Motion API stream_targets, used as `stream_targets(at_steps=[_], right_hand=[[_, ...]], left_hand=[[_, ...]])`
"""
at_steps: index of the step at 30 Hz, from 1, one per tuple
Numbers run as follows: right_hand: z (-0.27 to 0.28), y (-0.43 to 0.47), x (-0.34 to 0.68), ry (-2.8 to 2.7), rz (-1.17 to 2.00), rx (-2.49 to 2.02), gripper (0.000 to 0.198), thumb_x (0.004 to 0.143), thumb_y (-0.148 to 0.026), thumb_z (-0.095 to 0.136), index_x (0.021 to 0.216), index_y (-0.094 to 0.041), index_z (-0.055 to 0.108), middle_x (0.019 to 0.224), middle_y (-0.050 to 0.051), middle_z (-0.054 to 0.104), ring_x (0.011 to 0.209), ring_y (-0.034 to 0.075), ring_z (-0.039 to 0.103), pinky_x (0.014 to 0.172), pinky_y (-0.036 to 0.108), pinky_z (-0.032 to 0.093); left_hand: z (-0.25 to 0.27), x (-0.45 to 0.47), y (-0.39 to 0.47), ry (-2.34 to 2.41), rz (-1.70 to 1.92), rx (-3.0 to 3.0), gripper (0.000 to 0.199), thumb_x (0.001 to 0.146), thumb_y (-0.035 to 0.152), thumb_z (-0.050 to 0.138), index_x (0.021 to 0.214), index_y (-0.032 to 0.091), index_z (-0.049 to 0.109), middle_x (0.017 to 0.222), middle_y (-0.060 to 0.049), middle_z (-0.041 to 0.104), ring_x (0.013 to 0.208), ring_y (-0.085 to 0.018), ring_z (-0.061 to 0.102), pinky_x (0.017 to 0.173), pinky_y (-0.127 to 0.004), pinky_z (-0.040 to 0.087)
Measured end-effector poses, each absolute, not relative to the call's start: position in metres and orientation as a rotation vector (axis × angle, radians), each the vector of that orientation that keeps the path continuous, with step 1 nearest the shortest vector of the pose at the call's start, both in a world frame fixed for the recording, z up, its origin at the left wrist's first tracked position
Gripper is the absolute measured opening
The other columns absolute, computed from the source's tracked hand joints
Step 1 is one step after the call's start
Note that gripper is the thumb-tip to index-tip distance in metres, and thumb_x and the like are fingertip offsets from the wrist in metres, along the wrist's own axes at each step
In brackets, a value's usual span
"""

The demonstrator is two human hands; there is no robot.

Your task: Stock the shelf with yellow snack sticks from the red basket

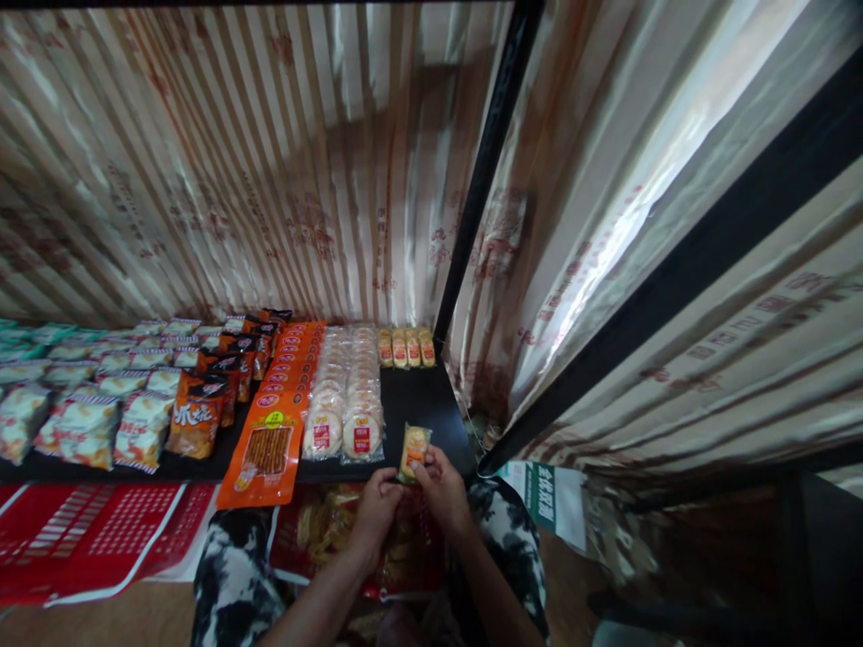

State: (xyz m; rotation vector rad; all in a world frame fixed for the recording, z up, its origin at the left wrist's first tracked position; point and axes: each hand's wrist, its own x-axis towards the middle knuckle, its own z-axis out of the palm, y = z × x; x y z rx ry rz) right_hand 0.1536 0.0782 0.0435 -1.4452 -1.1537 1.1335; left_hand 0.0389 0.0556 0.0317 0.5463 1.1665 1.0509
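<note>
My right hand pinches a small yellow snack packet with an orange-red label, held just above the front edge of the black shelf. Beside it, my left hand is closed, its fingers curled near the packet's lower left corner. I cannot tell whether they touch it. At the back right of the shelf stands a row of several matching yellow packets. Left of these lie two columns of clear-wrapped round rice crackers.
Orange snack packets overlap in a column, with orange-and-black bags and white bags further left. Below the shelf are a red basket and another holding yellowish packets. A black post and curtains stand behind.
</note>
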Motion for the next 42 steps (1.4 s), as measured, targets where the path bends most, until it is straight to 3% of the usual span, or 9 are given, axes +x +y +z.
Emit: stream_targets(at_steps=[3, 6, 13, 22, 27, 31, 35, 39, 42], right_hand=[[0.043, 0.09, 0.153, -1.172, 1.075, -1.464, 0.033, 0.069, -0.037, 0.055, 0.097, -0.021, 0.056, 0.079, 0.002, 0.066, 0.061, 0.016, 0.062, 0.056, 0.026, 0.05], [0.041, 0.101, 0.15, -1.176, 1.042, -1.443, 0.034, 0.068, -0.037, 0.056, 0.097, -0.019, 0.057, 0.08, 0.003, 0.066, 0.061, 0.016, 0.062, 0.057, 0.026, 0.05], [0.036, 0.122, 0.147, -1.23, 0.971, -1.515, 0.035, 0.069, -0.037, 0.052, 0.098, -0.018, 0.056, 0.08, 0.002, 0.065, 0.06, 0.014, 0.062, 0.056, 0.024, 0.049], [0.039, 0.135, 0.15, -1.399, 0.789, -1.598, 0.03, 0.07, -0.029, 0.05, 0.097, -0.02, 0.058, 0.087, 0.003, 0.064, 0.061, 0.014, 0.061, 0.062, 0.027, 0.049], [0.04, 0.137, 0.149, -1.455, 0.681, -1.661, 0.025, 0.069, -0.026, 0.052, 0.091, -0.02, 0.061, 0.084, 0.004, 0.061, 0.063, 0.014, 0.061, 0.06, 0.025, 0.048], [0.035, 0.148, 0.145, -1.426, 0.683, -1.621, 0.025, 0.07, -0.025, 0.05, 0.093, -0.02, 0.06, 0.084, 0.004, 0.061, 0.064, 0.014, 0.061, 0.064, 0.026, 0.048], [0.026, 0.168, 0.142, -1.397, 0.732, -1.571, 0.027, 0.071, -0.026, 0.048, 0.094, -0.019, 0.059, 0.087, 0.004, 0.06, 0.063, 0.013, 0.06, 0.063, 0.027, 0.049], [0.022, 0.188, 0.141, -1.374, 0.77, -1.558, 0.03, 0.069, -0.028, 0.049, 0.096, -0.019, 0.059, 0.086, 0.003, 0.062, 0.061, 0.013, 0.06, 0.06, 0.026, 0.048], [0.024, 0.201, 0.139, -1.361, 0.781, -1.542, 0.031, 0.068, -0.028, 0.05, 0.096, -0.02, 0.06, 0.083, 0.002, 0.063, 0.06, 0.013, 0.059, 0.057, 0.025, 0.048]], left_hand=[[0.034, 0.041, 0.06, 1.239, 1.116, 0.557, 0.045, 0.061, 0.028, 0.066, 0.1, 0.015, 0.05, 0.066, 0.0, 0.06, 0.052, -0.011, 0.054, 0.049, -0.021, 0.04], [0.044, 0.041, 0.066, 1.272, 1.095, 0.577, 0.039, 0.062, 0.029, 0.065, 0.095, 0.014, 0.053, 0.08, -0.004, 0.062, 0.054, -0.011, 0.057, 0.049, -0.022, 0.043], [0.054, 0.046, 0.08, 1.22, 1.09, 0.642, 0.036, 0.068, 0.031, 0.059, 0.099, 0.014, 0.059, 0.112, -0.011, 0.058, 0.094, -0.021, 0.059, 0.066, -0.024, 0.049], [0.059, 0.054, 0.094, 1.161, 1.131, 0.638, 0.04, 0.067, 0.039, 0.062, 0.096, 0.011, 0.061, 0.113, -0.016, 0.058, 0.101, -0.027, 0.056, 0.076, -0.032, 0.05], [0.057, 0.054, 0.099, 1.12, 1.187, 0.642, 0.048, 0.069, 0.043, 0.061, 0.105, 0.013, 0.056, 0.111, -0.015, 0.059, 0.1, -0.026, 0.056, 0.075, -0.033, 0.05], [0.064, 0.055, 0.108, 1.162, 1.141, 0.655, 0.038, 0.072, 0.037, 0.059, 0.103, 0.015, 0.057, 0.115, -0.013, 0.057, 0.105, -0.025, 0.054, 0.076, -0.032, 0.05], [0.071, 0.057, 0.121, 1.212, 1.078, 0.697, 0.036, 0.078, 0.027, 0.05, 0.113, 0.018, 0.052, 0.122, -0.01, 0.054, 0.109, -0.022, 0.052, 0.081, -0.031, 0.049], [0.075, 0.061, 0.136, 1.272, 1.026, 0.785, 0.044, 0.083, 0.025, 0.044, 0.126, 0.017, 0.042, 0.132, -0.01, 0.045, 0.117, -0.021, 0.046, 0.091, -0.032, 0.044], [0.079, 0.065, 0.147, 1.367, 0.994, 0.895, 0.05, 0.084, 0.029, 0.042, 0.132, 0.014, 0.035, 0.138, -0.011, 0.038, 0.126, -0.019, 0.035, 0.104, -0.03, 0.029]])
